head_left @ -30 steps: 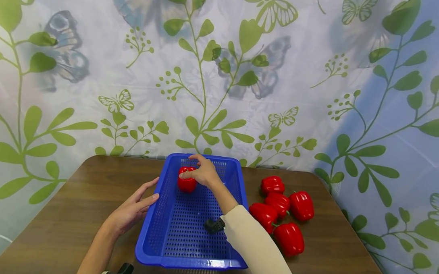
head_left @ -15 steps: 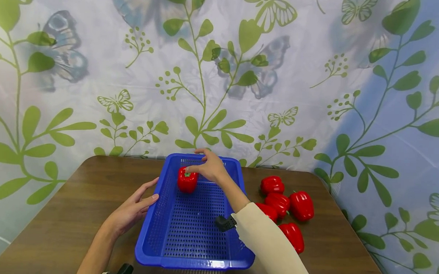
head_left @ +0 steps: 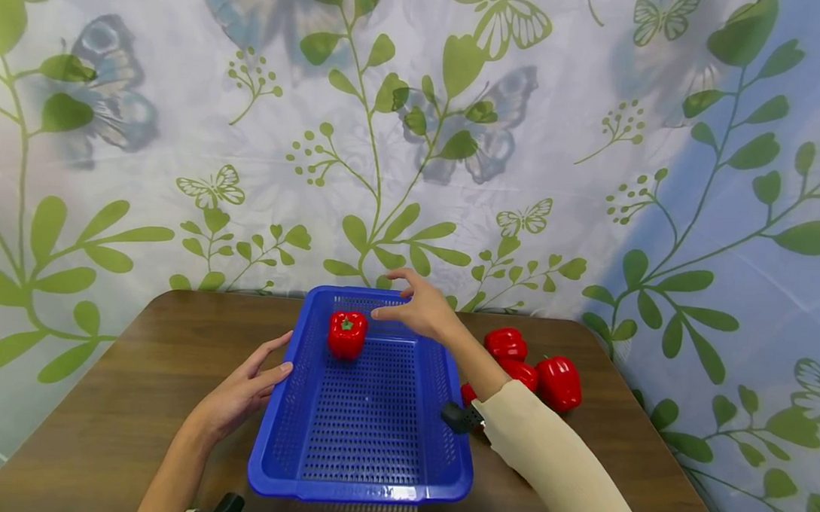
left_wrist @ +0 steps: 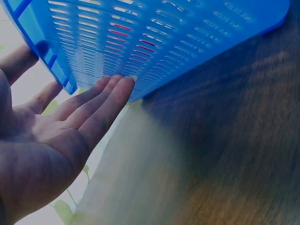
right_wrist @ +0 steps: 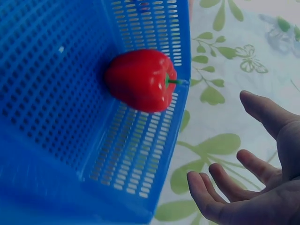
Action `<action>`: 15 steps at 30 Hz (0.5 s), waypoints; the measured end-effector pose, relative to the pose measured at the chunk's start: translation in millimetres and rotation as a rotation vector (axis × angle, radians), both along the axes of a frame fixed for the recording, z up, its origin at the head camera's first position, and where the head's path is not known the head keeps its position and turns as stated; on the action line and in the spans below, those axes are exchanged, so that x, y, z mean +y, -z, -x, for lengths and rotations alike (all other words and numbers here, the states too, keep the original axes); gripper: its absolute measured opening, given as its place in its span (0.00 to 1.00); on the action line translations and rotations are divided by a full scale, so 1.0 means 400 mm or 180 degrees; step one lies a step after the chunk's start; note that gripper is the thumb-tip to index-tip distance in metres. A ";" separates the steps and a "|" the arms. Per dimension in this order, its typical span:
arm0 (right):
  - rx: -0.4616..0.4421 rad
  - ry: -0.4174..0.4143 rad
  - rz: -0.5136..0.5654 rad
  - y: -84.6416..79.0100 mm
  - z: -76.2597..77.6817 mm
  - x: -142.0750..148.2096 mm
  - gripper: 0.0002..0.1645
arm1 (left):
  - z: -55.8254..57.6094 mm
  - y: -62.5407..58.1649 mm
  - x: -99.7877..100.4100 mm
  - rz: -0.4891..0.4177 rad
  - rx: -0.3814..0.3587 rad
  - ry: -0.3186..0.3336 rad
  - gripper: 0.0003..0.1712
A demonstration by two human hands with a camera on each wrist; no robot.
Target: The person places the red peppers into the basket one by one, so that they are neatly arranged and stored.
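Note:
One red bell pepper with a green stem stands inside a blue perforated basket, in its far left corner. The right wrist view shows the same pepper against the slotted wall. My right hand hovers over the basket's far right corner, fingers spread and holding nothing, apart from the pepper. My left hand is at the basket's left rim. In the left wrist view, its straight fingers lie along the outside of the slotted wall, with other digits up at the rim.
Several more red bell peppers lie on the wooden table to the basket's right, some partly hidden behind my right forearm and sleeve. A leaf-and-butterfly patterned cloth hangs behind the table's far edge.
My right hand has let go of the bell pepper and moved up and right, away from it. The pepper stays in the far left corner. My left hand keeps its place at the rim.

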State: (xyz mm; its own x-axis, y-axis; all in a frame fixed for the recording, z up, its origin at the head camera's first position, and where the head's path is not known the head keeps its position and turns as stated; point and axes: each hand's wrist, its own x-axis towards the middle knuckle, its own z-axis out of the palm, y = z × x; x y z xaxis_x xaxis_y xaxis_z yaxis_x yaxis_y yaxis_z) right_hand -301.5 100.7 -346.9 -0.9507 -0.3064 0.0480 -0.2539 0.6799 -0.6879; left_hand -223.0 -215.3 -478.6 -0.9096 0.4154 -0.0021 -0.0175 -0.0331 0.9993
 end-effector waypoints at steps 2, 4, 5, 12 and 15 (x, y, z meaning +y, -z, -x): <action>0.0012 -0.0003 -0.0032 -0.005 -0.006 0.016 0.45 | -0.001 -0.001 0.000 0.0005 -0.0003 -0.0002 0.38; 0.0042 -0.0008 -0.0068 -0.006 -0.010 0.031 0.45 | -0.002 -0.002 0.000 0.0002 -0.0006 -0.0010 0.38; 0.0046 -0.0010 -0.0084 -0.007 -0.011 0.039 0.45 | -0.002 -0.002 0.001 0.0002 -0.0010 -0.0021 0.38; 0.0023 -0.0042 -0.0255 -0.010 -0.024 0.101 0.48 | 0.001 -0.004 0.003 0.0030 -0.0031 -0.0074 0.37; 0.0045 -0.0030 -0.0318 -0.011 -0.033 0.130 0.48 | 0.003 -0.004 0.002 0.0055 -0.0017 -0.0079 0.37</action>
